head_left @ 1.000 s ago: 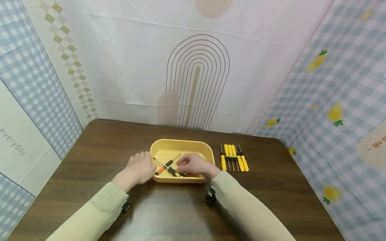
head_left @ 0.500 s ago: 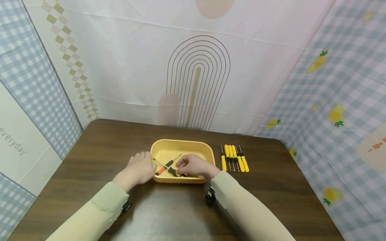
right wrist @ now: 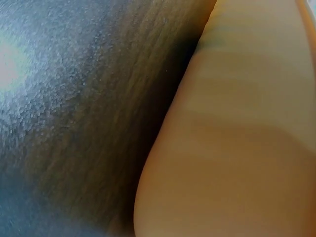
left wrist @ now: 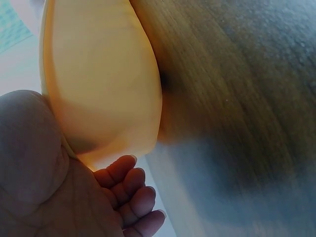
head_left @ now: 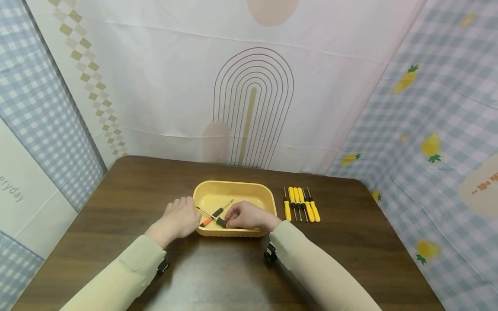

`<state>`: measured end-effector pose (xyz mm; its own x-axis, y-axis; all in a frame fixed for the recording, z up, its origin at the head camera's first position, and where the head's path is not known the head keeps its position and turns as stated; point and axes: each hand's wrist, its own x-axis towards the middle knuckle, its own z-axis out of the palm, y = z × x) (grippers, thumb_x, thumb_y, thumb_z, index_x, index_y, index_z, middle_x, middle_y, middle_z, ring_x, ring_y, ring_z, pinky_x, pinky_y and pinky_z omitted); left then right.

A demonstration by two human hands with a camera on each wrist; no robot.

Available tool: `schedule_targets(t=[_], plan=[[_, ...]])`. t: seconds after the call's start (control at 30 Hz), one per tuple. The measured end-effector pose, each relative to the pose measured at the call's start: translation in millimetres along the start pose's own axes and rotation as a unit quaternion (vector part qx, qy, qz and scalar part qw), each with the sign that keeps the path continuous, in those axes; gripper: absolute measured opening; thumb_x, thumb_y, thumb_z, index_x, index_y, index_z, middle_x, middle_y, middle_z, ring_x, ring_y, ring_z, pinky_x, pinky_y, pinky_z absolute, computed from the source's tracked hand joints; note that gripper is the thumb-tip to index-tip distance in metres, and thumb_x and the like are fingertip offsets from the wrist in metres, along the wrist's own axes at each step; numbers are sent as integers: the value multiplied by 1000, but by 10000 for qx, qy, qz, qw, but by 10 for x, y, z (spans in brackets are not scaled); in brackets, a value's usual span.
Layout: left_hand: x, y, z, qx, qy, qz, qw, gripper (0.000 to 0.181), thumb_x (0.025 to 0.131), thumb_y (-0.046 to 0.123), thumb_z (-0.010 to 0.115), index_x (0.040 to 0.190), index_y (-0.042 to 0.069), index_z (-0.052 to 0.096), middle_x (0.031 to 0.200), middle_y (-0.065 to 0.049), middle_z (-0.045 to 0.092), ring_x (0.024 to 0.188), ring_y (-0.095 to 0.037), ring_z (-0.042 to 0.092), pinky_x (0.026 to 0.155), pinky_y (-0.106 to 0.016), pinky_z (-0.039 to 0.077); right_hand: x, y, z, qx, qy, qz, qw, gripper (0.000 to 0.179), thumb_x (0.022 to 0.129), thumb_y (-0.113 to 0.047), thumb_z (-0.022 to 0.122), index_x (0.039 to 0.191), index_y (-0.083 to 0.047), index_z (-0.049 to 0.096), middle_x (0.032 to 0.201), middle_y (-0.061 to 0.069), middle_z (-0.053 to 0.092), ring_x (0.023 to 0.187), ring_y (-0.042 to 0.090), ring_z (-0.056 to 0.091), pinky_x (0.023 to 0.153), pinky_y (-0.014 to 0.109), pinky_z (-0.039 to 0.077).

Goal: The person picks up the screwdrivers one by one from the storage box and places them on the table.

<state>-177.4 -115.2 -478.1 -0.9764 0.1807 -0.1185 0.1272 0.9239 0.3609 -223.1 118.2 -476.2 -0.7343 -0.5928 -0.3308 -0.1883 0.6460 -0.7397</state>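
In the head view, a yellow plastic basket (head_left: 229,232) stands on the table, wider than it is deep. My left hand (head_left: 180,217) grips its left end; in the left wrist view the thumb lies over the rim and the fingers curl beneath. Inside, my right hand (head_left: 250,216) pinches the handle end of a screwdriver (head_left: 221,222), whose black grip shows beyond the fingertips and whose metal shaft points left. This shaft crosses a red-and-black screwdriver (head_left: 208,221) lying slantwise in the basket. Only the basket's outer wall (right wrist: 232,148) fills the right wrist view; the hand is hidden there.
Right of the basket, several yellow-and-black screwdrivers (head_left: 291,192) lie side by side on the dark wooden table (head_left: 218,276). Patterned cloth (head_left: 167,86) hangs behind the table and along both sides.
My right fingers have closed over the screwdriver's handle, covering its yellow end that showed earlier. The left hand and the basket stay in place.
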Motion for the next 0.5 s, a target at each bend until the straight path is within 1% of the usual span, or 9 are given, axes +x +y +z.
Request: schedule_targets(t=[0.23, 0.37, 0.5], plan=[[-8, 10, 7, 0, -78, -26, 10000, 36, 93, 28, 45, 108, -6, 46, 95, -15, 45, 90, -32, 44, 80, -48, 35, -10, 71, -20, -315, -16, -64, 9995, 16, 84, -15, 72, 99, -9, 71, 85, -4, 67, 78, 11, 60, 72, 28, 49], [-12, 10, 2, -14, -116, -71, 9999, 37, 93, 27, 45, 110, -6, 46, 96, -15, 45, 91, -32, 44, 82, -49, 35, -51, 109, -81, -473, 50, -76, 9988, 14, 85, -14, 70, 98, -10, 73, 84, -6, 68, 74, 9, 58, 71, 27, 48], [-7, 8, -12, -26, -72, -88, 9999, 37, 92, 27, 45, 108, -6, 46, 94, -15, 45, 90, -32, 43, 81, -49, 35, -107, 141, -169, -454, 184, -165, 9987, 15, 86, -13, 68, 100, -9, 73, 86, -5, 68, 74, 9, 57, 69, 27, 48]])
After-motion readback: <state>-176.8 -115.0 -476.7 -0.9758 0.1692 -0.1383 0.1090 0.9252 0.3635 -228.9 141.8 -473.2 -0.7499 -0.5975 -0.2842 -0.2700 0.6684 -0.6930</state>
